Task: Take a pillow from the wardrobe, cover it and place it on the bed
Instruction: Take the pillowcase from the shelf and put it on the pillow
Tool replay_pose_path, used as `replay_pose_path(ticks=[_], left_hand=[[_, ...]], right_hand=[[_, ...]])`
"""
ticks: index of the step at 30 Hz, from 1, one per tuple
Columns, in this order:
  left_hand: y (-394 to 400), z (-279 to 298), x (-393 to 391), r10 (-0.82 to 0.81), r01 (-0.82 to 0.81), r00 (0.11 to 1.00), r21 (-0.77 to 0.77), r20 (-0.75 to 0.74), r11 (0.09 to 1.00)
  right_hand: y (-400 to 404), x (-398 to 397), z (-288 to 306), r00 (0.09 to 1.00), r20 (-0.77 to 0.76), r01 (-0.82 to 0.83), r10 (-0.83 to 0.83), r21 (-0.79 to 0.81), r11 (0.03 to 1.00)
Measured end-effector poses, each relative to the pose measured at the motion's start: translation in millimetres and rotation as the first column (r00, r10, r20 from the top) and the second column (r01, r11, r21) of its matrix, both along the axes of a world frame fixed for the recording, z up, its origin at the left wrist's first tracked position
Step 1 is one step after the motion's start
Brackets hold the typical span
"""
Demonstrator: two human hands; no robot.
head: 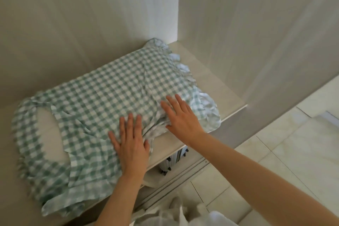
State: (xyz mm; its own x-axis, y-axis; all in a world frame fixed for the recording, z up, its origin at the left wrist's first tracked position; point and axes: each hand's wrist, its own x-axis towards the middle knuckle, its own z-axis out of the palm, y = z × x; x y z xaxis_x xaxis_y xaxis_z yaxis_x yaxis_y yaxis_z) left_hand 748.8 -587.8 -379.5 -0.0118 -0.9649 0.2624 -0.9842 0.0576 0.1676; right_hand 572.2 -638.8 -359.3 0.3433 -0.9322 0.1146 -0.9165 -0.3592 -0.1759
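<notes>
Your left hand (131, 145) lies flat and palm down on the cover (102, 93), fingers straight and close together, pointing toward the back of the shelf (207, 79). It grips nothing; it only presses on the cloth near the shelf's front edge. Your right hand (181, 115) is also flat and palm down, fingers spread a little, resting on bunched cloth near the cover's right end. It holds nothing either. The two hands are near each other but apart, with a ridge of wrinkled cloth between them. Both forearms are bare and reach in from the lower right.

The cover is green and white check with a ruffled border. It lies spread across the wardrobe shelf, running from the front left corner toward the back right corner, where its ruffle almost meets the wall (91, 14). Its lower left part hangs over the shelf's front edge. At the left end an opening in the cloth gapes, and the pale pillow (48, 134) shows through it, inside the cover.

The shelf is pale, with bare surface to the right of the cover. Below its front edge, a white wheeled suitcase (172, 161) stands in the lower compartment. A pale tiled floor (293, 152) fills the right side. White clothing (183, 214) shows at the bottom edge.
</notes>
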Motion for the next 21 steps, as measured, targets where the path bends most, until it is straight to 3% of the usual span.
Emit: replay_pose_path(ticks=[4, 14, 17, 21], left_hand=[[-8.1, -2.0, 4.0, 0.086, -0.085, 0.996, -0.008, 0.04, 0.996], [-24.3, -7.6, 4.9, 0.177, -0.168, 0.984, -0.216, 0.022, 0.962], [-29.0, 4.5, 0.5, 0.19, -0.189, 0.982, -0.294, -0.025, 0.937], [-30.5, 35.3, -4.2, 0.191, -0.207, 0.978, -0.388, -0.078, 0.898]], right_hand=[[-17.7, -2.2, -10.1, 0.989, -0.129, -0.083, 0.076, -0.049, 0.995], [-37.8, -11.3, -25.6, 0.975, -0.16, -0.18, 0.152, -0.176, 0.968], [-38.6, -12.3, -22.2, 0.976, -0.148, -0.183, 0.16, -0.152, 0.971], [-37.2, -15.9, 2.9, 0.981, -0.089, -0.191, 0.174, -0.236, 0.953]])
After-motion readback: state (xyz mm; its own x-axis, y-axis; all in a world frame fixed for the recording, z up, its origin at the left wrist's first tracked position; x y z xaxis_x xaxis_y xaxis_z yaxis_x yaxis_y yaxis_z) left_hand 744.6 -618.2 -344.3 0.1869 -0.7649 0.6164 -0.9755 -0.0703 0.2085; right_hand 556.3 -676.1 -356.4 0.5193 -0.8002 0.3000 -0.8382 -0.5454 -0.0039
